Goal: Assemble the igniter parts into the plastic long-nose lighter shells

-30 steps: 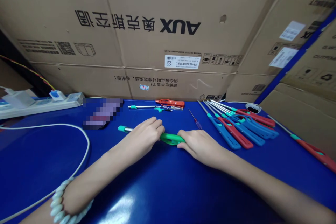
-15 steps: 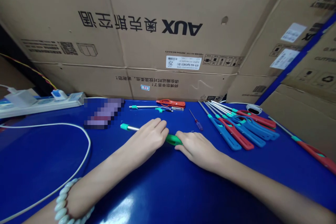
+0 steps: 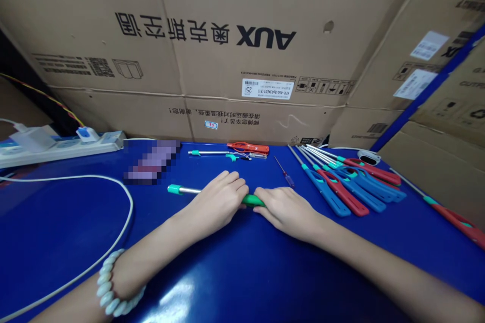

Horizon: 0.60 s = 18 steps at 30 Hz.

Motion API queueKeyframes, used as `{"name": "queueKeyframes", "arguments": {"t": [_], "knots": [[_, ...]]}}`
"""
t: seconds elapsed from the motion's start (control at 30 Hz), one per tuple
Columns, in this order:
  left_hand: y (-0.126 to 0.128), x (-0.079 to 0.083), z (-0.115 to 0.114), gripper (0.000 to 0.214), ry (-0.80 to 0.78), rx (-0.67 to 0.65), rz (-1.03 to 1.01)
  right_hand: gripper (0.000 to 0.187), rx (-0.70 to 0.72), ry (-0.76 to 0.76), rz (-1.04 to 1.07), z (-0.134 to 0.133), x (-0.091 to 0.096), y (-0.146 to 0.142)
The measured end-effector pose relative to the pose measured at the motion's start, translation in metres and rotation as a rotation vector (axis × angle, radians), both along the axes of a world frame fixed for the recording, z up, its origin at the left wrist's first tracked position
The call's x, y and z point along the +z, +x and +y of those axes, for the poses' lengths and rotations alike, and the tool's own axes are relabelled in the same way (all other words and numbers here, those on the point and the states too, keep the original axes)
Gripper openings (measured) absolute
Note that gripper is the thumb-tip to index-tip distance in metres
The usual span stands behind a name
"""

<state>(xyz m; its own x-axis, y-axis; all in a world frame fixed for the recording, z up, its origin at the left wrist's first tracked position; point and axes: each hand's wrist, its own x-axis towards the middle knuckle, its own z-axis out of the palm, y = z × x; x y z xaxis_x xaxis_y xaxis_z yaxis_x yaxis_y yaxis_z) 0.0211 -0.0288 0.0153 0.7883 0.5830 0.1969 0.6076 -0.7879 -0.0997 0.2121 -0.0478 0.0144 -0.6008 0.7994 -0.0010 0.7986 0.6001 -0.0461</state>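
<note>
Cardboard boxes [image 3: 227, 60] stand shut behind the blue table [image 3: 242, 272]; contents unseen. Both my hands lie on a green-handled lighter [image 3: 250, 200] at table centre: green grip, bare metal tube, teal tip pointing left. My left hand [image 3: 217, 202] is curled over the tube where it meets the grip; my right hand [image 3: 286, 207] is closed over the handle end. Row of blue and red lighters [image 3: 348, 181] lies to the right.
</note>
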Motion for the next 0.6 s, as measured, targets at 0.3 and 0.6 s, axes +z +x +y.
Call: {"name": "queueKeyframes", "arguments": {"t": [0.3, 0.6], "knots": [[-0.017, 0.008, 0.011, 0.010, 0.150, 0.113, 0.002, 0.018, 0.016, -0.035, -0.007, 0.018, 0.009, 0.026], [0.000, -0.002, 0.001, 0.013, 0.309, 0.082, 0.010, 0.007, -0.034, 0.082, 0.009, 0.003, 0.008, 0.006]]}}
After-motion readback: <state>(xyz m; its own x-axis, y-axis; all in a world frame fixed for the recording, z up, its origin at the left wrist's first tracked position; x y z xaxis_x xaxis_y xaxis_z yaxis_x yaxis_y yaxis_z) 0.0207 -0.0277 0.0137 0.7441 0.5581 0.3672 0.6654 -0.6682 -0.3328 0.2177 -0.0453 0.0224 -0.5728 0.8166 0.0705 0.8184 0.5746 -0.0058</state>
